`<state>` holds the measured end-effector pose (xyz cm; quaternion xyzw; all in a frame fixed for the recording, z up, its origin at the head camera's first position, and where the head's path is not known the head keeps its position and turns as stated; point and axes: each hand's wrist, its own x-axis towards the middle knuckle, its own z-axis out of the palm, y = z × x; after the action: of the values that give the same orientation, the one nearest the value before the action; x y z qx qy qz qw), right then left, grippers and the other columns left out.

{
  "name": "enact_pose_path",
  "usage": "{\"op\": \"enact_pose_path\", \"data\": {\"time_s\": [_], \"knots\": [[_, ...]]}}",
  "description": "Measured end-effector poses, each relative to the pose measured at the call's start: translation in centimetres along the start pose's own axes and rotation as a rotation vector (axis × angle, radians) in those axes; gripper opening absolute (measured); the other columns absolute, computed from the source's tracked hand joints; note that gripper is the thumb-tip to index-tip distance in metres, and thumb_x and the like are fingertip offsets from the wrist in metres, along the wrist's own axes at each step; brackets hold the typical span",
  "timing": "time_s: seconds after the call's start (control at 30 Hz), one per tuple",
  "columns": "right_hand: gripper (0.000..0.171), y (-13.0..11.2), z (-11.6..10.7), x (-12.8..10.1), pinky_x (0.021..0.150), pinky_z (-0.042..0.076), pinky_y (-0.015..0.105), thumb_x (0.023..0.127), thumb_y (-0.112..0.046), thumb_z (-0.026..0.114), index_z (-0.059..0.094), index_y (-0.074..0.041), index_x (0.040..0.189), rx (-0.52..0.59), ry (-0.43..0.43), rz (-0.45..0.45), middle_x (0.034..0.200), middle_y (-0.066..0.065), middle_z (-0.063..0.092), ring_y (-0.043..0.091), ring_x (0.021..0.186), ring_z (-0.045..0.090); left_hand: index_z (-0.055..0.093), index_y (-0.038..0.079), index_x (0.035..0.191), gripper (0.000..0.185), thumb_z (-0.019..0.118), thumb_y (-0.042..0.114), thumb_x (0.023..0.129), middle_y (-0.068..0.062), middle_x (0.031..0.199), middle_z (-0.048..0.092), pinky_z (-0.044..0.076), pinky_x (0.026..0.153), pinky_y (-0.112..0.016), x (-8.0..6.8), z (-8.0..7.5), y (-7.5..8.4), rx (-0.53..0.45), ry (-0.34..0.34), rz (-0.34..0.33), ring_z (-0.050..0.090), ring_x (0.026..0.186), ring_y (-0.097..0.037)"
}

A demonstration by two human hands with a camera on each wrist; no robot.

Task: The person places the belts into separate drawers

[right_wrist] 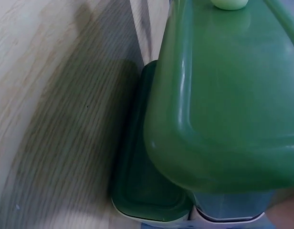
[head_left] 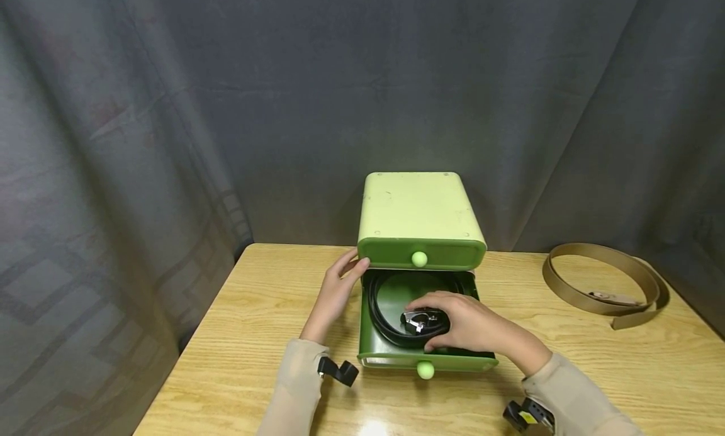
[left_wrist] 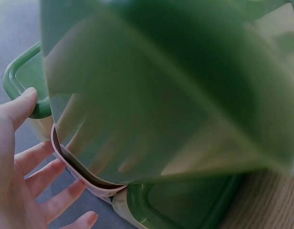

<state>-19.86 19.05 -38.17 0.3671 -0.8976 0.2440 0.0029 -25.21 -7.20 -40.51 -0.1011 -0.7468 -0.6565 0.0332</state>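
A small cabinet (head_left: pixel 419 203) with a pale green shell and dark green drawer fronts stands on the table. Its open drawer (head_left: pixel 427 362) is pulled out toward me. Inside lies a coiled black belt (head_left: pixel 378 316) with a silver buckle. My right hand (head_left: pixel 470 323) reaches into this drawer and grips the buckle end between thumb and fingers; the right wrist view shows only a sliver of the hand (right_wrist: pixel 286 213). With fingers spread along the cabinet's left side, my left hand (head_left: pixel 335 291) rests its thumb on the upper drawer front (left_wrist: pixel 30 76).
A tan belt (head_left: pixel 600 307) lies loosely coiled on the wooden table (head_left: pixel 255 335) at the right. Another shut drawer front (right_wrist: pixel 147 167) sits below the open drawer. Grey curtains (head_left: pixel 362 96) hang behind and to the left.
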Motion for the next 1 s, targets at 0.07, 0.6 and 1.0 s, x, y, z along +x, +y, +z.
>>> {"op": "enact_pose_path", "data": {"time_s": [0.07,0.6,1.0], "knots": [[0.062,0.0,-0.1,-0.1,0.093,0.051,0.047,0.074,-0.033,0.088,0.065,-0.021,0.129,0.008,-0.004,-0.006,0.124,-0.004,0.065,0.022,0.114,0.061,0.053,0.014,0.144,0.052,0.063,0.036,0.098,-0.008,0.147,0.049,0.037,0.108,-0.051,0.0,0.0,0.0,0.002,0.001,0.0,0.049,0.13,-0.028],[0.057,0.3,-1.2,-0.7,0.086,0.053,0.038,0.082,-0.024,0.082,0.061,-0.006,0.132,0.188,0.044,-0.061,0.116,0.002,0.067,0.015,0.101,0.062,0.053,0.013,0.145,0.053,0.063,0.037,0.098,-0.009,0.147,0.048,0.037,0.108,-0.052,0.1,0.0,-0.2,0.007,0.005,-0.007,0.048,0.131,-0.029],[0.04,-1.8,-0.2,-2.9,0.092,0.048,0.021,0.078,0.002,0.081,0.071,-0.01,0.115,0.189,0.443,-0.149,0.106,0.0,0.071,0.014,0.098,0.065,0.053,0.013,0.144,0.053,0.063,0.036,0.098,-0.009,0.147,0.049,0.037,0.108,-0.051,0.1,0.0,-0.2,0.007,0.007,-0.005,0.048,0.131,-0.029]]}}
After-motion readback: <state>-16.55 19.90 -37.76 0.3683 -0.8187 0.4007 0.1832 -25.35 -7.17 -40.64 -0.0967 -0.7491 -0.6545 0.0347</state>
